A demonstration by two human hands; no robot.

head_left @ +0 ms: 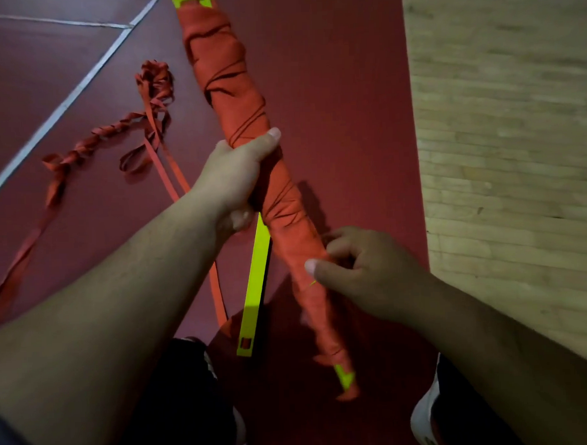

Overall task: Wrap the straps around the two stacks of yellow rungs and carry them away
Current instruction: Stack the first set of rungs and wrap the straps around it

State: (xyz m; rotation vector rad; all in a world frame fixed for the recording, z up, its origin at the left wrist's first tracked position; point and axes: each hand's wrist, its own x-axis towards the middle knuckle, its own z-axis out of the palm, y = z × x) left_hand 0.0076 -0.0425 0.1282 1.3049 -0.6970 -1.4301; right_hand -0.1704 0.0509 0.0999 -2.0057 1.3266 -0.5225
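Rungs wrapped in orange strap slant over the red floor; the left hand has its grip closed round the middle, and the right hand pinches the strap lower down.

It looked like a sports hall. Left of the left fingers, white court lines crossed a dark red floor. Right of the right fingers, pale wood boards ran on. Training kit agreed: yellow rungs below the left fingers, loose orange straps lying to their left.
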